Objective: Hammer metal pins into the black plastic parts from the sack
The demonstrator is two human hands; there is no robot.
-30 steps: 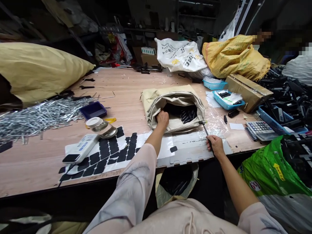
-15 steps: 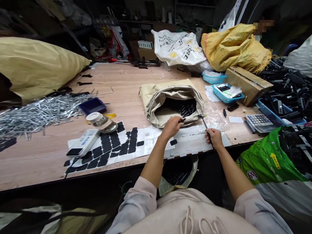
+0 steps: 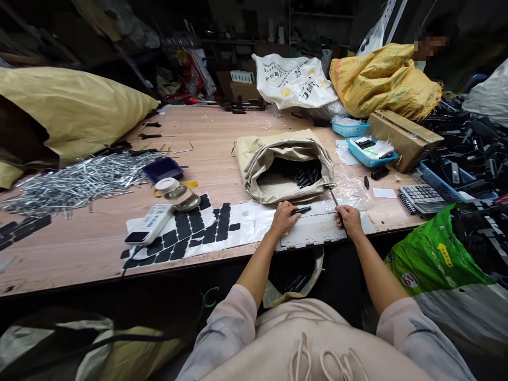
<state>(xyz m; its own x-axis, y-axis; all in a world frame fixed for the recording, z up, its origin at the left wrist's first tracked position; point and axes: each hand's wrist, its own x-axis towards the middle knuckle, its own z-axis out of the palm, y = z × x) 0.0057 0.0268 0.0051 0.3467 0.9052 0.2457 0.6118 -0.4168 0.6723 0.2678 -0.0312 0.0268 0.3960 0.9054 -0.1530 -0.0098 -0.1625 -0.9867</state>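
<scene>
**Black part and small hammer held over a white board**

Black and slim, a small part (image 3: 300,211) is pinched in the fingers of the left hand (image 3: 283,218), its free end pointing toward 3 o'clock. It lies low over a white board (image 3: 313,233) at the near edge of the wooden desk (image 3: 222,159). At 3 o'clock from it, the right hand (image 3: 348,220) is clenched around the dark handle of a small hammer (image 3: 333,197), whose metal head sits toward 12 o'clock from the fist, just beside the rim of a tan sack (image 3: 288,161). That sack stands open at 12 o'clock from both hands, with more black parts showing inside. A clear plastic sheet (image 3: 351,193) lies under the hammer head.

At 9 o'clock from the left hand is a white sheet of black pads (image 3: 198,230), with a white handheld device (image 3: 148,225) and a jar (image 3: 177,193) lying on it. Farther toward 9 o'clock lies a heap of metal rods (image 3: 75,180). At 3 o'clock, well apart, a calculator (image 3: 423,197) rests near a green bag (image 3: 440,259).
</scene>
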